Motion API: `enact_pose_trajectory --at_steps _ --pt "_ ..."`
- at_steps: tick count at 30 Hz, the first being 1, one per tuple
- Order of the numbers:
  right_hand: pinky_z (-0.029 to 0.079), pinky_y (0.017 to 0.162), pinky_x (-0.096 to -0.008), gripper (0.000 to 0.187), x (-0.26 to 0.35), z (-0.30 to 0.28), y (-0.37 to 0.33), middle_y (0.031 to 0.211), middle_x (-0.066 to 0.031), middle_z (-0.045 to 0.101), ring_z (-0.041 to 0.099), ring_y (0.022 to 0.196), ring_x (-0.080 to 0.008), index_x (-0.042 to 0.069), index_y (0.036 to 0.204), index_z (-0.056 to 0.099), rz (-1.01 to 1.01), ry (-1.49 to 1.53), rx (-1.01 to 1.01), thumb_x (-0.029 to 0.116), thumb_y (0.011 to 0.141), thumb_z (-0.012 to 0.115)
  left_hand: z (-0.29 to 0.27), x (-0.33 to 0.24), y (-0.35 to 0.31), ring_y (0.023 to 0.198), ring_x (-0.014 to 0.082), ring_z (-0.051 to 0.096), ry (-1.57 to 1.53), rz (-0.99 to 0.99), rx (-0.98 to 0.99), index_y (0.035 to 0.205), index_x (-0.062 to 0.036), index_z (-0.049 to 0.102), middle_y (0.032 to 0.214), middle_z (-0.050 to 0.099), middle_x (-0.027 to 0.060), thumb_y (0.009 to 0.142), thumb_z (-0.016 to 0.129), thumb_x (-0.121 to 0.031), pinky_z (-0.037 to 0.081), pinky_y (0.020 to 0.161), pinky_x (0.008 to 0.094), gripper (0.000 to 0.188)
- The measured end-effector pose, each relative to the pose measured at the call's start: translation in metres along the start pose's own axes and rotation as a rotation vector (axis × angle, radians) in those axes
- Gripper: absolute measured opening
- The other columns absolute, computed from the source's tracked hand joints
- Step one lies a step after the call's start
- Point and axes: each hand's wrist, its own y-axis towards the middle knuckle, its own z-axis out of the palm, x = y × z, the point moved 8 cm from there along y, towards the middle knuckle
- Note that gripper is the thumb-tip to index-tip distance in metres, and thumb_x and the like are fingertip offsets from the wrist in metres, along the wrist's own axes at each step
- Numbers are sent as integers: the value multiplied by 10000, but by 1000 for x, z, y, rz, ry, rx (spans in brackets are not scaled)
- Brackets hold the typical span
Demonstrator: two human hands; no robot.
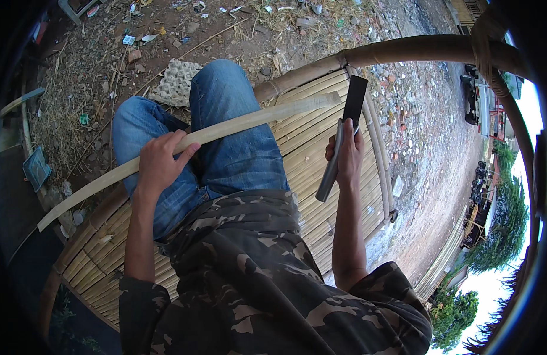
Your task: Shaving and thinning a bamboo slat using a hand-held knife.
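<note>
Across my jeans lies a long, pale bamboo strip (238,124), running from the lower left up to the right. My left hand (163,160) is closed on it near my left thigh, thumb along its near edge. Upright in my right hand (347,151) is a knife (355,99) with a broad, dark, square-ended blade and a grey tube-like handle. My fingers wrap round that handle. The blade stands just right of the strip's far end; whether they touch I cannot tell.
I sit on a slatted bamboo bench (320,142) framed by a thick bamboo pole (415,50). Beyond my knees, a grey moulded tray (174,83) lies on littered soil. Stony ground (421,177) stretches along the right, with parked vehicles (471,97) and trees farther off.
</note>
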Motion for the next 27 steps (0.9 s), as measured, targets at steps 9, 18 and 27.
enact_pose_trajectory --at_steps 9,18,27 --pt "423 427 -253 358 -52 62 -17 604 -29 507 505 458 -118 86 923 476 288 -88 323 437 981 516 28 -9 20 629 337 626 -25 -39 169 869 -55 596 676 616 124 905 601 -465 456 554 425 412" --pt "394 388 -251 374 14 12 4 578 -21 488 491 430 -103 40 977 511 -54 0 -40 410 1008 466 27 -14 24 609 330 643 -21 0 106 807 -73 555 647 621 118 912 566 -511 488 539 432 450" --pt "396 400 -265 367 -44 70 -18 538 -17 471 486 428 -108 60 923 484 102 -173 299 420 989 507 31 -19 31 610 339 633 54 31 88 809 -54 571 639 609 135 905 596 -481 469 533 433 438"
